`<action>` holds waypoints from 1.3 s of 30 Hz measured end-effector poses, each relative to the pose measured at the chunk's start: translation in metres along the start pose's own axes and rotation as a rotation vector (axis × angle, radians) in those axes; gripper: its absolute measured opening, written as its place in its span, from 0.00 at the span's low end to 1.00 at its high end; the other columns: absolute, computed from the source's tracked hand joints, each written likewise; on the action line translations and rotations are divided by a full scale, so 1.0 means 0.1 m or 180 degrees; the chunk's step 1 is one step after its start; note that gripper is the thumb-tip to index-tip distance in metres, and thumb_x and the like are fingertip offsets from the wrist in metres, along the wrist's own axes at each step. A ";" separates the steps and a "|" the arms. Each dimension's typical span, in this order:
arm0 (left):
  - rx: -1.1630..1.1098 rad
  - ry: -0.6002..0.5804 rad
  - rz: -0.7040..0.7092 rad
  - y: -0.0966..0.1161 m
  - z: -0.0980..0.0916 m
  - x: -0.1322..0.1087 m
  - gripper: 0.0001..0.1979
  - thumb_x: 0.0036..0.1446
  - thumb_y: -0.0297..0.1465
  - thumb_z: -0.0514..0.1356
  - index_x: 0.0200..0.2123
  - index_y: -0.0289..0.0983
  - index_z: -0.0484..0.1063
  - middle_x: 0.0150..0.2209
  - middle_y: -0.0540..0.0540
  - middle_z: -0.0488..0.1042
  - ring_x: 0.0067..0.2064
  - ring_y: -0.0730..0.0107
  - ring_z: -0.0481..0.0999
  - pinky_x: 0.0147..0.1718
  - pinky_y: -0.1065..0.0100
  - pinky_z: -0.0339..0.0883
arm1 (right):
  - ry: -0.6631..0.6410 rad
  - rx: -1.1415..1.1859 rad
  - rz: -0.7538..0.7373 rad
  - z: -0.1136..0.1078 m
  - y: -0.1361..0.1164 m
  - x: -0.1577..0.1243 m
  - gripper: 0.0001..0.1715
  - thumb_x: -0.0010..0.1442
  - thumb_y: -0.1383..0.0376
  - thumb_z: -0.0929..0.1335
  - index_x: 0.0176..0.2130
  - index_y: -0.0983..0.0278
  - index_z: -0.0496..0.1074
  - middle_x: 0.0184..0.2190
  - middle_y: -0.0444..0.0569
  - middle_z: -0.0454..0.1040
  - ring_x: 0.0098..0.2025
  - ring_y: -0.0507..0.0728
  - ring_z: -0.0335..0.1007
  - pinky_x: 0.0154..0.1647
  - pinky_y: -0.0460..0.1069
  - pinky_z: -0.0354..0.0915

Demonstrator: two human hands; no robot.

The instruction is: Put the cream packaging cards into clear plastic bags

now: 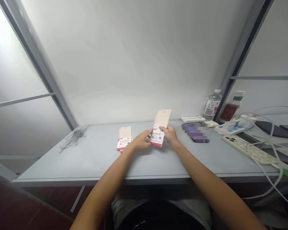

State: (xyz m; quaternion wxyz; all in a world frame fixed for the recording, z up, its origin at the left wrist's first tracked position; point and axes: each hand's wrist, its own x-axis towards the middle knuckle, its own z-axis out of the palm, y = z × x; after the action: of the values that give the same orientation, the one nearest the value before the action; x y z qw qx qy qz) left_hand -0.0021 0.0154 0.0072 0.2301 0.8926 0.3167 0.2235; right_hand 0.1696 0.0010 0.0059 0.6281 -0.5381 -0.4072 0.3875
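Observation:
Above the desk, a flat ruler set packet (162, 118) is held upright and tilted back, its cream card above and a white label with a red bottom band below. My left hand (144, 140) grips its left edge, fingers closed. On the opposite edge, my right hand (170, 135) is closed with the thumb over the front. To the left, a small stack of similar packets (124, 140) lies on the desk, its lower corner partly behind my left forearm.
On the right are a purple phone (196, 132), a white power bank (193, 119), a water bottle (212, 105), a jar of red liquid (230, 108), a power strip (230, 128), a patterned phone (249, 149) and loose white cables. Dark scribbles (74, 138) mark the desk's left.

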 end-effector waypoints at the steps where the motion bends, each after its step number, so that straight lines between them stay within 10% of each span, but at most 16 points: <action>1: 0.0101 0.0042 -0.0028 -0.01 0.01 0.00 0.36 0.47 0.26 0.54 0.60 0.40 0.48 0.51 0.43 0.64 0.45 0.66 0.68 0.37 0.70 0.65 | -0.0020 -0.0099 -0.0034 0.00 0.00 -0.01 0.09 0.43 0.62 0.66 0.22 0.67 0.68 0.18 0.46 0.71 0.20 0.53 0.67 0.18 0.44 0.59; 15: 0.1615 0.0427 -0.0561 0.04 0.03 0.06 0.14 0.61 0.31 0.42 0.33 0.37 0.66 0.28 0.46 0.71 0.26 0.71 0.69 0.26 0.71 0.56 | -0.0706 -0.0786 -0.0422 0.04 0.03 -0.06 0.08 0.43 0.66 0.65 0.26 0.67 0.72 0.26 0.48 0.75 0.28 0.56 0.70 0.26 0.46 0.62; 39: 0.1986 0.0043 -0.0332 0.09 0.06 0.06 0.13 0.55 0.23 0.44 0.40 0.37 0.64 0.36 0.45 0.72 0.32 0.69 0.71 0.30 0.70 0.60 | -0.0619 -0.0374 0.0225 0.01 0.02 -0.06 0.14 0.39 0.66 0.72 0.30 0.70 0.75 0.32 0.55 0.77 0.35 0.61 0.73 0.31 0.49 0.67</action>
State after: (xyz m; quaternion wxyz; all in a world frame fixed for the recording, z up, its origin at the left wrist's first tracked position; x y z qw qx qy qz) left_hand 0.0096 0.0117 0.0084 -0.0458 0.9012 0.4168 0.1094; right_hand 0.1663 -0.0041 0.0029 0.5389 -0.5479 -0.4691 0.4352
